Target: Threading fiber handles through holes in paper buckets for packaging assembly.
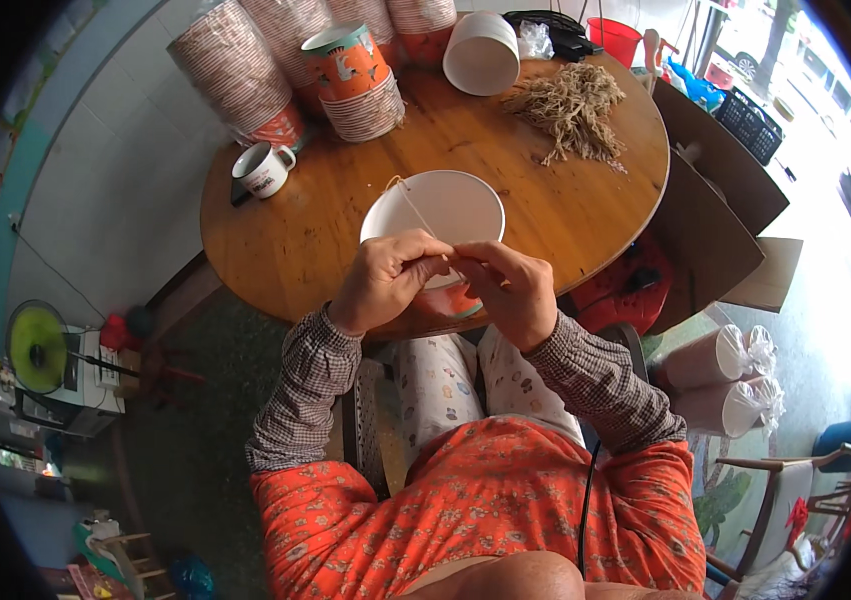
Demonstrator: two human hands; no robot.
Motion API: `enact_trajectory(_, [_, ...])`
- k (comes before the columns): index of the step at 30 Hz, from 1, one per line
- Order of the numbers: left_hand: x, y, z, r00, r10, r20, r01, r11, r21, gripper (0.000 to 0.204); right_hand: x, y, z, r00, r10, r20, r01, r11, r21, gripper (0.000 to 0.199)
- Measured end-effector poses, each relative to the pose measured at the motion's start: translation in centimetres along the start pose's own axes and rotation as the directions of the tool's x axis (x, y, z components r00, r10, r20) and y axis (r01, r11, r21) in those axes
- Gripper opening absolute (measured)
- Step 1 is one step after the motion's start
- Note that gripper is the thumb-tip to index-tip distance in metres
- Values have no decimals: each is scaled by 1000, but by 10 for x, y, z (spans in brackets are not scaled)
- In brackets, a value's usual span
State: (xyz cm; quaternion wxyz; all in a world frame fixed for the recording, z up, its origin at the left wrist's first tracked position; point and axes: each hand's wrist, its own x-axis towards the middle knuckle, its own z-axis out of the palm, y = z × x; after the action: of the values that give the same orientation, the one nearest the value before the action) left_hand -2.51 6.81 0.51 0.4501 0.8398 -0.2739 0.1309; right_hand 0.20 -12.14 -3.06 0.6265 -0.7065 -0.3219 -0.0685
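A white-lined paper bucket [465, 195] with an orange and green outside stands at the table's near edge, in front of my lap. One thin pale string [417, 207] runs from the bucket's far left rim, where a yellowish loop shows, across its mouth to my fingers. My left hand [385, 280] pinches this string over the near rim. Fingertips of my right hand [513, 285] meet the left ones there, closed in a pinch at the string; its end is hidden between them. A tangled pile of tan strings [575, 112] lies at the far right of the table.
Tall stacks of paper buckets [230, 75] line the table's back left, with a shorter orange stack [350, 80] before them. A white mug [265, 170] sits left. Another bucket [482, 60] lies tipped at the back. Cardboard boxes [690, 240] and bagged stacks [700, 362] stand right.
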Motion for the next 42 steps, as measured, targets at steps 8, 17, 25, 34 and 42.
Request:
enact_trajectory(8, [-9, 15, 1, 935, -354, -21, 341, 912, -230, 13, 10, 8, -4, 927, -373, 21, 370, 909, -193, 12])
enact_trajectory(17, [-3, 27, 9, 932, -355, -72, 353, 935, -48, 12, 24, 6, -28, 808, -485, 334, 585, 723, -367, 23])
enact_trajectory(25, [1, 25, 13, 885, -439, -156, 395, 884, -250, 5, 24, 12, -23, 780, -554, 291, 626, 691, -362, 18])
enact_trajectory(34, [-5, 27, 16, 961, -182, -209, 198, 978, 59, 8, 26, 7, -23, 841, -490, 227, 539, 790, -291, 15])
enact_trajectory(42, [-4, 24, 17, 963, -85, -255, 123, 983, 135, 7, 26, 0, -18, 885, -407, 225, 458, 846, -273, 13])
